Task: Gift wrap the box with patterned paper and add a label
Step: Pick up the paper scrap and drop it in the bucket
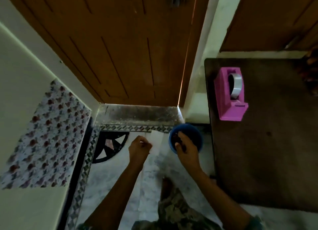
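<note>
Forearms (120, 186) reach down. Dark table (258, 143) stands right; patterned paper (44, 138) lies on a pale surface (20, 74) far left; pink tape dispenser (229, 95) sits on the table; right hand (187, 148) curls into a blue bowl (197, 131) — grasp unclear; left hand (138, 148) pinches a white label (157, 141).

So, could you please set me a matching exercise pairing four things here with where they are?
Things: 1 tape dispenser; 2 patterned paper; 3 white strip; 4 blue container.
Places: A beneath the right hand; B on the dark table; C at far left; D pinched by the left hand.
Pairs: 1-B; 2-C; 3-D; 4-A.
</note>
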Demonstrator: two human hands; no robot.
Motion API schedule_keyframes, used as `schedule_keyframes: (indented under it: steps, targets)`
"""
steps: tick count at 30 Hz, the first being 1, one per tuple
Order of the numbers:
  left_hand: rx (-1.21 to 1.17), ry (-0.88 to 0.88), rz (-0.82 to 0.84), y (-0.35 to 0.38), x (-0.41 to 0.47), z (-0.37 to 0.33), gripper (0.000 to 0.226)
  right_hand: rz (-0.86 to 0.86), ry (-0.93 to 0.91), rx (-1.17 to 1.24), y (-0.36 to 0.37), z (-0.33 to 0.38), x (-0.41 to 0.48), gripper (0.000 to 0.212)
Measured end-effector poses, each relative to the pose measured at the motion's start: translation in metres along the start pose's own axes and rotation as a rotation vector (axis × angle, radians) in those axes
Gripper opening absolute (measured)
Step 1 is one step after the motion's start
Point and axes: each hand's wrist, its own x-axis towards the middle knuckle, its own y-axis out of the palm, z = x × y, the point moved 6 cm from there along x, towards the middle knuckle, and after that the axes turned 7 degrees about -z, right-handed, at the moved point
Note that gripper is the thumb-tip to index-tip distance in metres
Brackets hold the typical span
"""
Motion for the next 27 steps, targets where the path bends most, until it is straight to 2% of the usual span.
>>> schedule_keyframes:
  steps: [6,11,18,24,27]
  targets:
    - [0.176,0.094,0.197,0.054,0.074,0.019,0.020,-0.068,0.008,-0.150,0.029,-0.044,0.039,0.045]
    - [0.267,0.029,0.343,0.121,0.138,0.070,0.011,-0.191,0.109,-0.137,0.057,-0.102,0.079,0.049]
    - [0.440,0.085,0.494,0.240,0.228,0.174,0.021,-0.311,0.313,-0.162,0.107,-0.228,0.137,0.045]
    - [0.614,0.181,0.637,0.329,0.268,0.239,0.035,-0.315,0.365,-0.166,0.134,-0.303,0.169,0.044]
    - [0.688,0.196,0.628,0.353,0.279,0.256,0.043,-0.314,0.368,-0.187,0.135,-0.325,0.179,0.043]
